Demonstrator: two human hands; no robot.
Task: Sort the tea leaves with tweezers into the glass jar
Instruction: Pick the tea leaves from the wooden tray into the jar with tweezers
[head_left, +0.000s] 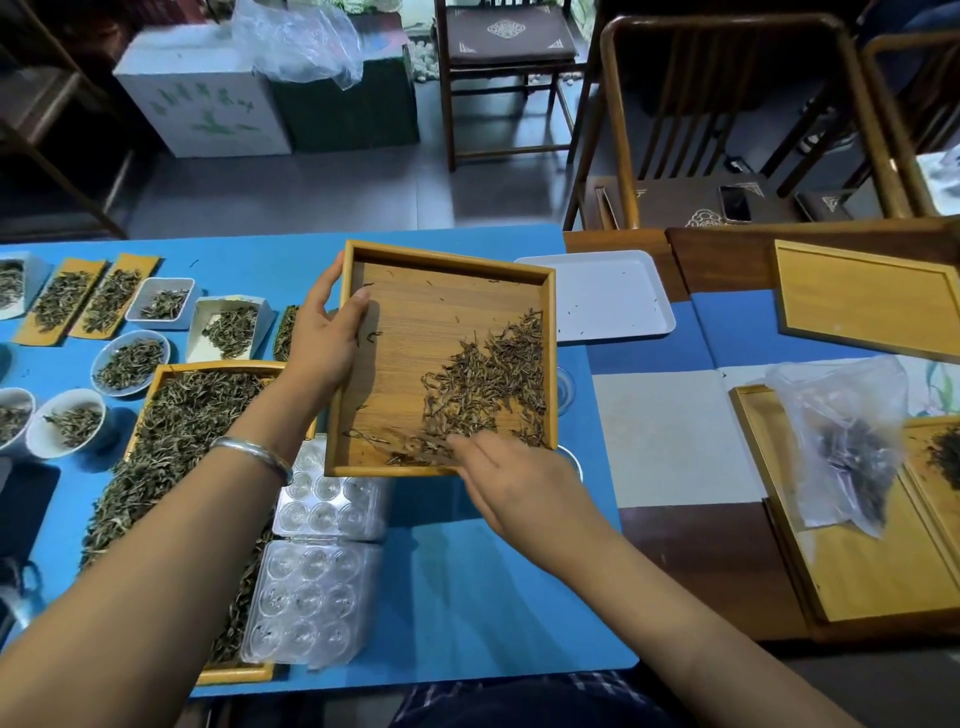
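Blue table (467, 597), square bamboo tray (447, 260), wiry tea leaves (488, 384)

Bare blue mat (467, 597) near front edge; blister packs (322, 561) and leaf-filled tray (171, 441) crowd left.

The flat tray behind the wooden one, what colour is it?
White tray, seen in the head view.

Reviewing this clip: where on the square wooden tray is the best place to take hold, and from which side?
Grip the square wooden tray by its raised rim on the bare left side, coming from the left, as the left hand does. The tea leaves are heaped toward the right and near corner, where the right hand touches them.
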